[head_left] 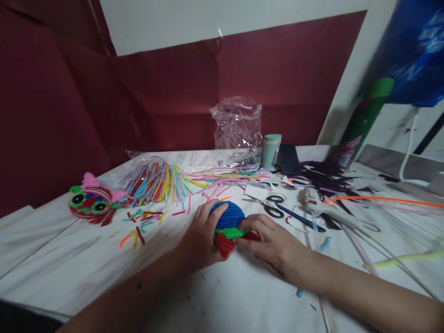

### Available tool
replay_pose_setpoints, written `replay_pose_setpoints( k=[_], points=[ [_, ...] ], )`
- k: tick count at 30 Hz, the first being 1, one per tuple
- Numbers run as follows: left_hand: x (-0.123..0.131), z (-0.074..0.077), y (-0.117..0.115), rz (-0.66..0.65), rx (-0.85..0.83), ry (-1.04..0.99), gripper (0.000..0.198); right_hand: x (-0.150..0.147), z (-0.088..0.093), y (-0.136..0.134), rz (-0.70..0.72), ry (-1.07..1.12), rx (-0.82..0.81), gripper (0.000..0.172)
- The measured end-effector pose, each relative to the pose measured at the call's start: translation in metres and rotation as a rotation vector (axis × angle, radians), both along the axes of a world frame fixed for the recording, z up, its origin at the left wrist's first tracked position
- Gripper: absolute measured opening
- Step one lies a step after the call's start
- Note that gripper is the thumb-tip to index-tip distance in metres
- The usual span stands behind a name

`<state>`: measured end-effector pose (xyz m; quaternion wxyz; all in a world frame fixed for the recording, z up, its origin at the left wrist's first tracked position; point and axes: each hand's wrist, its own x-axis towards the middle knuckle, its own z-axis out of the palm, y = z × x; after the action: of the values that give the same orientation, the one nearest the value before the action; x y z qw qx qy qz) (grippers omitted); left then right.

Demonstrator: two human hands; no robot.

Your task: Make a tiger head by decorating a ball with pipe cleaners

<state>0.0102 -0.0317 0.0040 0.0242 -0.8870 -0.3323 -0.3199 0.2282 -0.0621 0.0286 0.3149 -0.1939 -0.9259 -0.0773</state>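
Note:
Between my hands, above the white marbled table (114,277), is a rounded pipe-cleaner craft piece (228,216) with a ribbed blue top, a bright green band and red parts below. My left hand (204,236) wraps round its left side, fingers over the blue top. From the right, my right hand (265,238) pinches it at the green band and the red part, fingertips pressed on it. The palm side of both hands is hidden. Black-handled scissors (274,206) lie just beyond my right hand, beside a blue strip-like tool (300,217).
A pipe-cleaner animal face (92,203) lies at left, near bundled coloured pipe cleaners (156,182) and cut scraps (138,231). A glue gun (321,208) with its cord lies at right. Behind stand a clear plastic bag (237,125), a green-lidded container (271,150) and a dark phone (289,158).

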Motion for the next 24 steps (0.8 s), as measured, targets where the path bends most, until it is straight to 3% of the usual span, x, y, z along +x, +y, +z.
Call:
replay_pose_setpoints(
  k=[24],
  points=[
    [0.004, 0.0039, -0.0047, 0.005, 0.019, 0.004, 0.079, -0.0089, -0.0093, 0.0017, -0.123, -0.183, 0.162, 0.027]
  ],
)
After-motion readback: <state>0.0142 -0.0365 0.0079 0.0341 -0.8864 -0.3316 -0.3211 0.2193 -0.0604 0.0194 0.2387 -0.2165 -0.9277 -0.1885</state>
